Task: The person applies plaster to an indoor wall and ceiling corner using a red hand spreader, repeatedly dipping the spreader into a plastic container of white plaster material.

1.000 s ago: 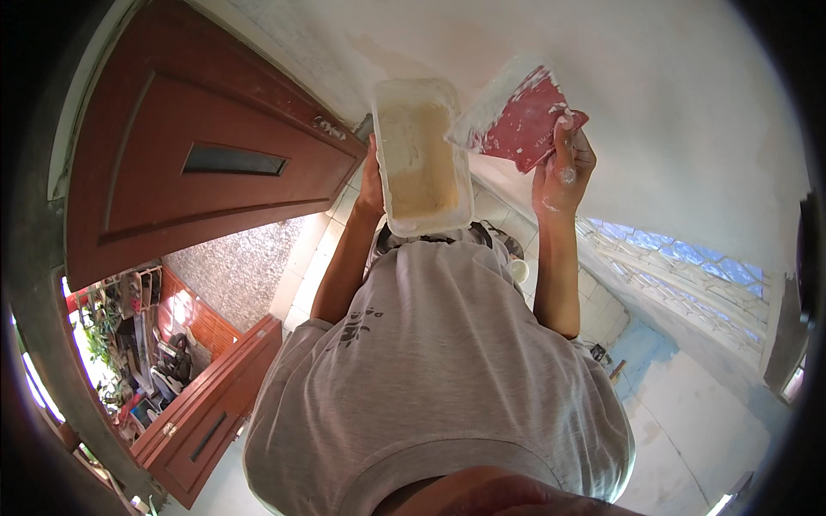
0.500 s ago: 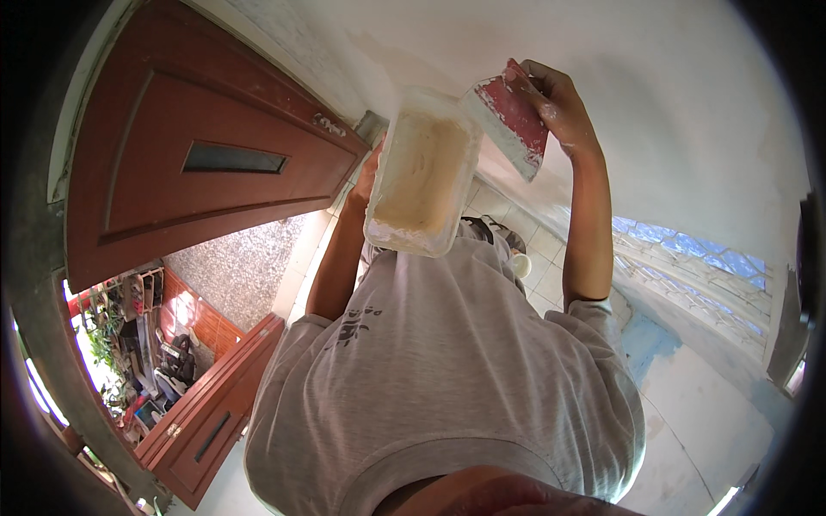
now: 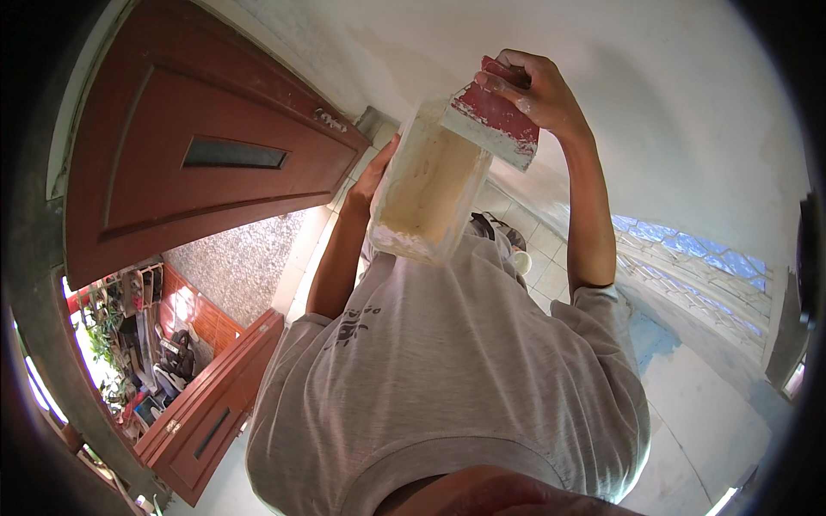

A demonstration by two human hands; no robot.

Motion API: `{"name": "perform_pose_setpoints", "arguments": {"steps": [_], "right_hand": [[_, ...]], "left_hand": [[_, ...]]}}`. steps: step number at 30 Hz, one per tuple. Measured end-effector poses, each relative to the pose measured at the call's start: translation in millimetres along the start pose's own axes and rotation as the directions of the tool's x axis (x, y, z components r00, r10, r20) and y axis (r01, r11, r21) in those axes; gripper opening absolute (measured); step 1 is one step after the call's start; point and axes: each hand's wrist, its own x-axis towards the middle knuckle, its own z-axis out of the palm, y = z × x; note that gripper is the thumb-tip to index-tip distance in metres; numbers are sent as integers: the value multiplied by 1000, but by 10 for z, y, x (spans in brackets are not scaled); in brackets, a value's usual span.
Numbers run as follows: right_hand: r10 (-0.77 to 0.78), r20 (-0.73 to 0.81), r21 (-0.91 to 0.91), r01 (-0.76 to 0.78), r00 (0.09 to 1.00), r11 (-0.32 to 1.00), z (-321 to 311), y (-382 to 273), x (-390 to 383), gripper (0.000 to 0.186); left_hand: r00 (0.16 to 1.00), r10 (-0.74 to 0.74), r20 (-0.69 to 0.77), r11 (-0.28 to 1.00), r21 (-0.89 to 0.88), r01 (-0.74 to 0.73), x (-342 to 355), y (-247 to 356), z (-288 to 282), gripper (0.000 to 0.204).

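My left hand grips the left side of a translucent plastic tub, its fingers partly hidden behind it. The tub is tilted, with its open top facing me and whitish paste smeared on its walls and lower end. In my right hand is a wide putty knife with a red, paste-specked body. Its pale blade edge slants across the tub's upper right rim; whether it touches the rim I cannot tell.
A reddish-brown door stands at the left, with another door panel below it. A pale wall rises ahead and to the right. A small white container is on the tiled floor, and a white lattice lies at the right.
The putty knife has moved left, and its blade has turned flatter and now overlaps the tub's upper right rim. The tub has tilted slightly to the right.
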Motion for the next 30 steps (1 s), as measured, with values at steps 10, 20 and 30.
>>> {"name": "perform_pose_setpoints", "arguments": {"steps": [10,20,30], "right_hand": [[-25,-199,68,39,980,997,173,60,-116,39],[45,-388,58,-25,921,998,301,-5,-184,41],[103,-506,90,-67,856,994,440,25,-220,46]], "left_hand": [[996,25,-84,997,78,-18,-42,41,8,70],[962,258,-85,921,322,-219,-82,-27,162,70],[953,287,-94,906,350,-238,-109,-62,177,71]]}}
